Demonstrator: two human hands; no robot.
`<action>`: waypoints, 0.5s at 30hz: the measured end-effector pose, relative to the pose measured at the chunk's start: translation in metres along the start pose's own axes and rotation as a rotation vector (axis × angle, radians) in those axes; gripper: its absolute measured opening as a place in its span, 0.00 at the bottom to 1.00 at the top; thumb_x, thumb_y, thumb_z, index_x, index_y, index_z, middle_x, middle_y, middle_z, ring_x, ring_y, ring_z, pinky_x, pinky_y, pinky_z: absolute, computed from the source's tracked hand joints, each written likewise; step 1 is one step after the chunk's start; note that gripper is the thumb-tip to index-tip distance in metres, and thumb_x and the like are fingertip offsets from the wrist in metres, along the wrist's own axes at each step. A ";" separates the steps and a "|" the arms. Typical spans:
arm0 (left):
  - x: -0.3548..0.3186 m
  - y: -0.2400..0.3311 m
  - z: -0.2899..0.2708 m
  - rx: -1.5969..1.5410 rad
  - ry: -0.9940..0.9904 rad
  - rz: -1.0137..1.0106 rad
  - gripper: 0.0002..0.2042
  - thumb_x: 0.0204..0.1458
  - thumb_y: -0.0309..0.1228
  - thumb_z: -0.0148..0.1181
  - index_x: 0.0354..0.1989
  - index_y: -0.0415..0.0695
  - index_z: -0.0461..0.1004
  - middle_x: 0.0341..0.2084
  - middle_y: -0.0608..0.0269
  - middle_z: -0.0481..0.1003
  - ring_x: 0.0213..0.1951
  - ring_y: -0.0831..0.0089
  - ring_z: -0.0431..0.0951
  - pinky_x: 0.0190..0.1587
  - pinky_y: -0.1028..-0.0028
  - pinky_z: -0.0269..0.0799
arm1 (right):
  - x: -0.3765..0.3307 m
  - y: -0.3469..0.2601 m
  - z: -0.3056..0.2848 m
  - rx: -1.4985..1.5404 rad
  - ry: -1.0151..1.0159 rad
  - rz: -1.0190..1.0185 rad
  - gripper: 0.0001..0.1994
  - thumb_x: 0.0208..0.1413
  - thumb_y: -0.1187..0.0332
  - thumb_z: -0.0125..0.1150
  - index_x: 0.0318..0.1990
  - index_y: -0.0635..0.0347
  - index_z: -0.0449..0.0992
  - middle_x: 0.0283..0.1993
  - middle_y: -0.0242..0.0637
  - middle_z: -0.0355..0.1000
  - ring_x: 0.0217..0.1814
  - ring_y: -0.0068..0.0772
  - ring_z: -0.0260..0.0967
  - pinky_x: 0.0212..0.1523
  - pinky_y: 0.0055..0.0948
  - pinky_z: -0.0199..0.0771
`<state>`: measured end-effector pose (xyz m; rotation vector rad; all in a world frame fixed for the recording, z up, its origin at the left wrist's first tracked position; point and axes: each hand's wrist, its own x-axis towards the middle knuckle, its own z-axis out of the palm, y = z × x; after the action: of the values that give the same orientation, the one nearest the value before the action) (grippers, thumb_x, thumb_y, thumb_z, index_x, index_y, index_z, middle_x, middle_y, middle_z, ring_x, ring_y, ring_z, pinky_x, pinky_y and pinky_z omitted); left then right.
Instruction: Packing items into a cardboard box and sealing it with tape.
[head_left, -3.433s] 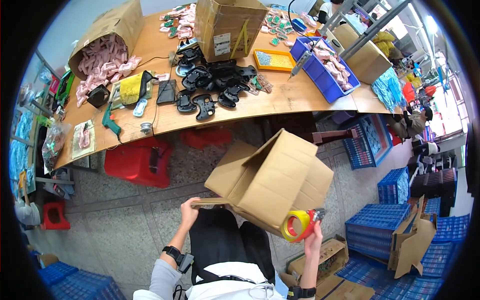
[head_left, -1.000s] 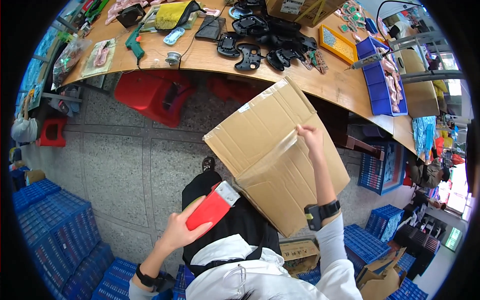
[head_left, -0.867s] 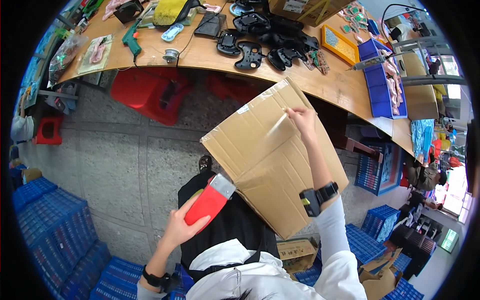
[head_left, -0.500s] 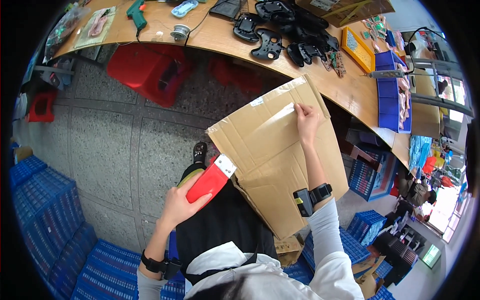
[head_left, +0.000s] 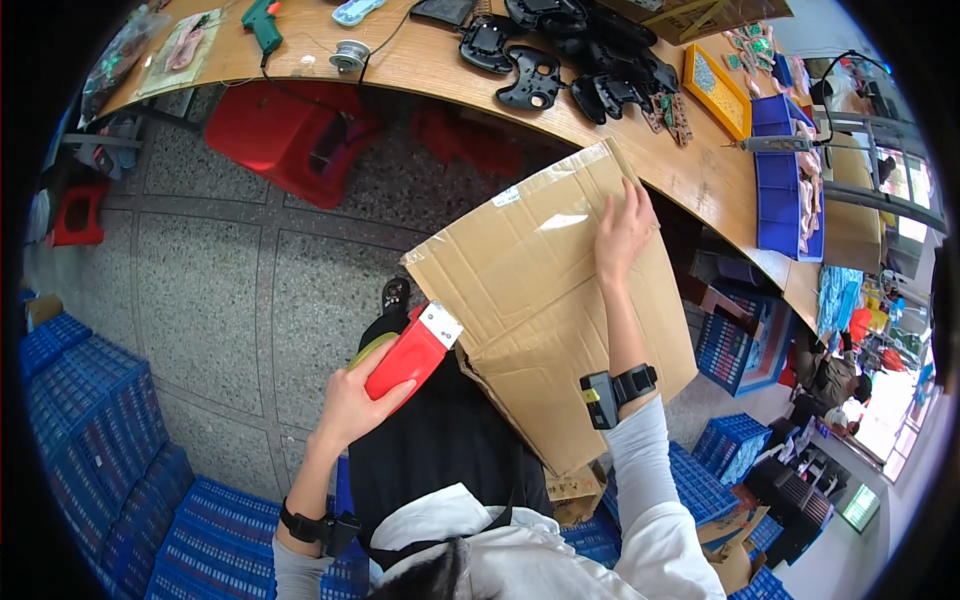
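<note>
A flattened-looking brown cardboard box [head_left: 520,260] lies tilted across my lap, its far corner beside the table edge. Clear tape shines along its far-left edge, and a glossy patch shows on its upper face. My right hand [head_left: 624,235] rests on the box near its right edge, fingers stretched out and holding nothing. In my left hand [head_left: 352,400] is a red tape dispenser [head_left: 408,362] with a metal plate at its front end, close to the box's left edge. Something yellow-green shows along the dispenser's side behind my fingers.
The wooden table [head_left: 420,75] ahead carries black controller shells [head_left: 530,78], a wire spool [head_left: 350,56], a green glue gun [head_left: 262,26], a yellow tray [head_left: 716,90] and blue bins [head_left: 778,205]. A red stool [head_left: 285,140] stands below. Blue crates [head_left: 90,400] are stacked at left.
My right hand has gone from pinched fingers at the shiny patch to spread fingers farther right on the box. My left hand and the tape dispenser have shifted slightly left.
</note>
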<state>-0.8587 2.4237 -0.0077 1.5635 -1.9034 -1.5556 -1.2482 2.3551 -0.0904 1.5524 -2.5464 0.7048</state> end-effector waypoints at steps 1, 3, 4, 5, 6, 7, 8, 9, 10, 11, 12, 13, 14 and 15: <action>0.000 0.000 0.000 -0.001 0.001 -0.004 0.27 0.42 0.41 0.65 0.51 0.42 0.70 0.38 0.47 0.76 0.38 0.53 0.78 0.42 0.64 0.74 | -0.003 -0.001 0.002 0.001 -0.004 -0.001 0.23 0.57 0.61 0.53 0.59 0.52 0.62 0.60 0.42 0.59 0.62 0.41 0.55 0.59 0.44 0.50; -0.001 0.001 -0.003 -0.002 -0.022 -0.025 0.27 0.43 0.35 0.65 0.53 0.41 0.68 0.38 0.48 0.77 0.40 0.59 0.79 0.44 0.68 0.73 | -0.012 -0.015 0.005 -0.047 -0.371 -0.354 0.24 0.61 0.55 0.42 0.64 0.49 0.55 0.68 0.43 0.47 0.72 0.43 0.40 0.67 0.47 0.37; -0.001 0.004 -0.005 -0.001 -0.017 -0.034 0.27 0.43 0.35 0.65 0.53 0.41 0.68 0.38 0.48 0.77 0.40 0.59 0.79 0.44 0.68 0.73 | -0.013 -0.009 0.009 -0.121 -0.534 -0.361 0.28 0.62 0.50 0.34 0.68 0.46 0.46 0.72 0.39 0.38 0.74 0.42 0.30 0.68 0.50 0.26; 0.001 0.010 -0.008 0.035 -0.046 -0.056 0.27 0.43 0.37 0.65 0.53 0.42 0.68 0.38 0.48 0.76 0.40 0.58 0.79 0.44 0.67 0.74 | -0.009 0.001 0.012 -0.117 -0.538 -0.372 0.28 0.62 0.50 0.34 0.68 0.46 0.46 0.72 0.39 0.38 0.74 0.42 0.30 0.68 0.50 0.26; 0.002 0.013 -0.008 0.072 -0.077 -0.078 0.27 0.43 0.38 0.65 0.53 0.44 0.68 0.39 0.48 0.76 0.40 0.57 0.79 0.43 0.67 0.74 | -0.004 0.013 0.014 -0.214 -0.494 -0.332 0.28 0.62 0.51 0.34 0.68 0.45 0.45 0.72 0.39 0.37 0.74 0.43 0.30 0.68 0.52 0.25; 0.003 0.012 -0.005 0.068 -0.069 -0.084 0.27 0.43 0.38 0.65 0.53 0.44 0.68 0.39 0.48 0.76 0.40 0.57 0.79 0.43 0.67 0.74 | 0.003 0.024 0.016 -0.311 -0.449 -0.294 0.28 0.62 0.51 0.35 0.68 0.45 0.44 0.72 0.38 0.35 0.74 0.43 0.29 0.68 0.53 0.25; 0.003 0.009 -0.003 0.055 -0.064 -0.049 0.27 0.43 0.40 0.65 0.53 0.44 0.69 0.39 0.47 0.76 0.39 0.56 0.78 0.44 0.66 0.74 | 0.011 0.028 0.017 -0.285 -0.438 -0.165 0.28 0.62 0.51 0.35 0.68 0.43 0.42 0.72 0.39 0.33 0.74 0.45 0.26 0.67 0.57 0.26; 0.002 0.005 -0.002 0.043 -0.057 -0.019 0.27 0.42 0.41 0.64 0.53 0.45 0.69 0.39 0.47 0.76 0.39 0.55 0.78 0.44 0.66 0.74 | 0.014 0.012 0.017 -0.278 -0.446 -0.178 0.28 0.62 0.51 0.35 0.68 0.43 0.42 0.72 0.39 0.33 0.74 0.45 0.26 0.67 0.57 0.26; 0.002 0.003 -0.002 0.026 -0.032 0.019 0.27 0.42 0.41 0.65 0.53 0.45 0.69 0.38 0.47 0.76 0.39 0.53 0.78 0.43 0.65 0.74 | 0.018 -0.004 0.015 -0.240 -0.432 -0.247 0.28 0.62 0.51 0.35 0.68 0.43 0.42 0.72 0.39 0.34 0.74 0.46 0.28 0.67 0.57 0.28; -0.001 0.000 -0.004 0.028 -0.013 -0.004 0.27 0.42 0.41 0.65 0.53 0.45 0.69 0.38 0.47 0.76 0.39 0.53 0.78 0.43 0.65 0.74 | 0.021 -0.032 0.014 -0.188 -0.424 -0.321 0.28 0.62 0.51 0.35 0.68 0.43 0.43 0.72 0.40 0.35 0.74 0.46 0.29 0.66 0.56 0.30; -0.003 -0.003 -0.005 0.048 0.019 0.066 0.27 0.42 0.42 0.65 0.53 0.45 0.69 0.38 0.47 0.76 0.38 0.53 0.78 0.43 0.65 0.74 | 0.022 -0.068 0.013 -0.059 -0.474 -0.438 0.27 0.61 0.53 0.41 0.66 0.46 0.50 0.70 0.42 0.42 0.72 0.45 0.36 0.65 0.57 0.34; -0.005 -0.008 -0.005 0.067 0.052 0.128 0.27 0.42 0.42 0.65 0.53 0.46 0.69 0.38 0.48 0.76 0.38 0.53 0.78 0.43 0.64 0.74 | 0.023 -0.117 0.005 0.077 -0.538 -0.601 0.23 0.58 0.55 0.48 0.59 0.51 0.61 0.66 0.43 0.51 0.70 0.43 0.44 0.64 0.56 0.39; -0.006 -0.011 -0.004 0.076 0.043 0.119 0.27 0.42 0.43 0.65 0.52 0.47 0.70 0.38 0.48 0.76 0.37 0.52 0.77 0.42 0.63 0.74 | 0.021 -0.147 0.013 0.117 -0.486 -0.808 0.19 0.55 0.56 0.53 0.50 0.55 0.69 0.61 0.44 0.58 0.65 0.41 0.52 0.62 0.53 0.45; -0.007 -0.011 -0.004 0.057 0.056 0.102 0.27 0.42 0.43 0.65 0.52 0.47 0.70 0.38 0.48 0.76 0.37 0.52 0.77 0.42 0.63 0.74 | 0.018 -0.176 0.025 0.140 -0.518 -0.939 0.17 0.54 0.54 0.54 0.45 0.55 0.73 0.54 0.43 0.66 0.58 0.41 0.60 0.60 0.49 0.51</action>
<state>-0.8469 2.4287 -0.0120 1.4902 -1.9805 -1.4137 -1.1022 2.2626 -0.0467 2.9085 -1.6139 0.3707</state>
